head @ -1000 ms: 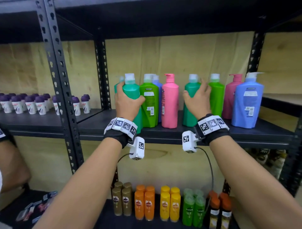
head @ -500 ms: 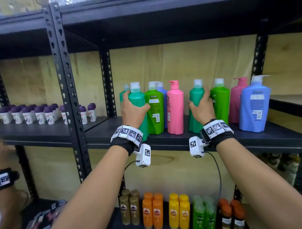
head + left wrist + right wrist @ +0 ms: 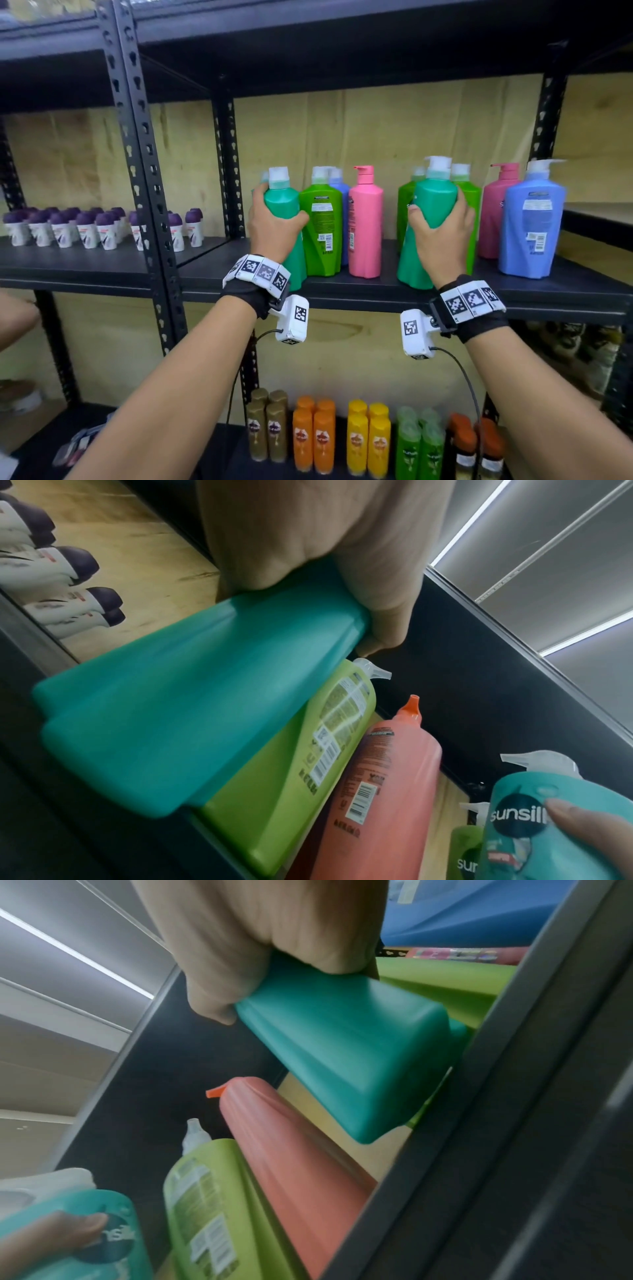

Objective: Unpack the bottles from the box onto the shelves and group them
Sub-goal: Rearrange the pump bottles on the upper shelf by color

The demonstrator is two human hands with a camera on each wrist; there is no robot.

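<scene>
Teal bottle (image 3: 434, 219) in right hands (image 3: 442, 236) now nearer (seemingly lifted).

Two teal pump bottles (image 3: 284, 212) (image 3: 433, 219) upright, on shelf (image 3: 376, 291).

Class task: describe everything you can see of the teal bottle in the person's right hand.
The teal bottle is smooth, glossy plastic, widening to a flat base, with a white pump top. The left wrist view shows a dark round "sunsil..." label. The right hand grips its middle, thumb on the left side. It stands roughly upright at the front edge of the dark shelf, before two green bottles.
</scene>
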